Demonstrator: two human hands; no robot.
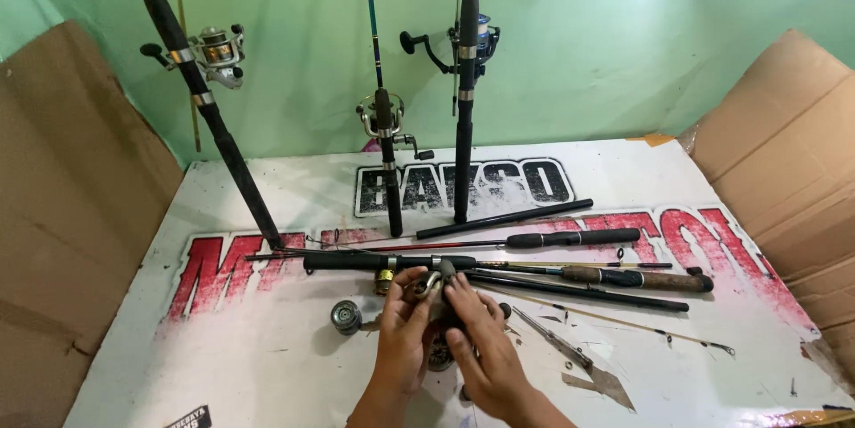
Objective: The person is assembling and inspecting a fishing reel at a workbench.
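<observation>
Head cam looks down on both hands working a small fishing reel (436,290), grey metal with a shiny curved bail arm, right where it sits on a black foam-grip rod (374,261) lying flat across the table. The left hand (403,339) has its fingers curled around the reel body from the left, and the right hand (476,339) is closed around it from the right with the fingertips pinching up near the top. Loose bits sit just beside the hands: a round dark spool (346,316) to the left and a small brass-coloured part (384,282) touching the rod. More rods lie in a messy pile to the right, one with a brown cork-looking handle (637,279), plus thin bare blanks with wire guides. Three rods with spinning reels (218,52) stand leaning on the green wall (623,36). The table top (267,375) is an old white printed banner, scuffed and peeling at the right corner, mostly open at the front left. Brown cardboard sheets (784,143) box in both sides.
</observation>
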